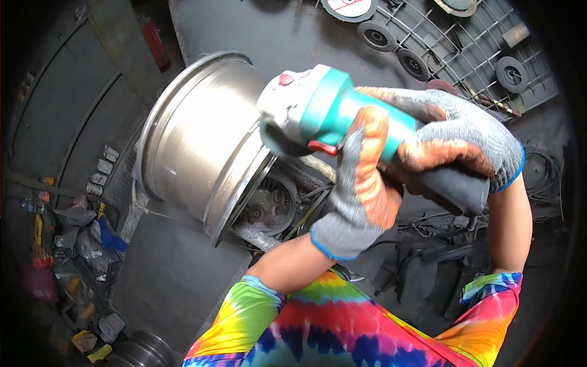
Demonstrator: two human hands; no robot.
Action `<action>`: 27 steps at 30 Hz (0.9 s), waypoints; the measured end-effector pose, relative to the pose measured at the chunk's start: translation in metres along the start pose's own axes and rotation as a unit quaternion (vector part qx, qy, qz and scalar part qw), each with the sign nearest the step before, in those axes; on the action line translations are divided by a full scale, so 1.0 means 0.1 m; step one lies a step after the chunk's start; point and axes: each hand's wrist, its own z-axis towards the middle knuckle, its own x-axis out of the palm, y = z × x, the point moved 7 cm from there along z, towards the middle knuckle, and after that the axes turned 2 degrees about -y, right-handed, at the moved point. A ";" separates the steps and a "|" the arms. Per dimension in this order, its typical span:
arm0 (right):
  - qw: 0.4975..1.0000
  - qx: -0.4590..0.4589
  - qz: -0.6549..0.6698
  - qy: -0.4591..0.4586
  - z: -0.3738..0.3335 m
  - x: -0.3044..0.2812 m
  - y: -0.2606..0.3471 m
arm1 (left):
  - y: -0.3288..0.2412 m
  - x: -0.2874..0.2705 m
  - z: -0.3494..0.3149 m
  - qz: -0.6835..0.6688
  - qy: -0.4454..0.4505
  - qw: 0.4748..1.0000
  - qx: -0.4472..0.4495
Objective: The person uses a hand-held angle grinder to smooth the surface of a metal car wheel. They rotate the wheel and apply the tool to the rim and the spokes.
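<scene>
Both my hands wear grey work gloves with worn orange palms and blue cuffs. They are closed around an angle grinder (pixel 342 104) with a green body, a pale gear head and a black rear end. My left hand (pixel 361 189) grips it just behind the head, near a red lever. Farther back, my right hand (pixel 468 134) wraps the rear of the body. The grinder's head is beside a bare metal wheel rim (pixel 202 134) and overlaps its right edge in view; whether they touch I cannot tell. The disc side of the head is mostly hidden.
Behind the wheel rim stands a round hub-like machine part (pixel 269 205). Several abrasive discs (pixel 377 35) hang on a wire rack (pixel 440 30) at the far right. Bagged items and tools (pixel 79 244) clutter the left side. Another rim (pixel 143 350) lies at the lower left.
</scene>
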 end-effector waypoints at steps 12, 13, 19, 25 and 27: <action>0.998 -0.020 0.065 0.007 0.10 -0.39 -0.24 | 0.14 0.14 0.48 0.001 0.029 0.999 -0.020; 0.997 -0.014 0.076 0.008 0.12 -0.41 -0.26 | 0.16 0.12 0.52 0.003 0.036 0.999 -0.014; 0.998 0.001 0.057 -0.001 0.16 -0.55 -0.37 | 0.20 0.08 0.73 0.018 0.054 0.997 -0.043; 0.991 -0.117 -0.060 -0.036 -0.02 -0.51 -0.27 | 0.15 0.08 0.58 0.092 0.182 0.978 0.039; 0.970 -0.149 -0.173 -0.088 -0.13 -0.49 -0.15 | 0.16 0.13 0.50 0.026 0.318 0.946 0.061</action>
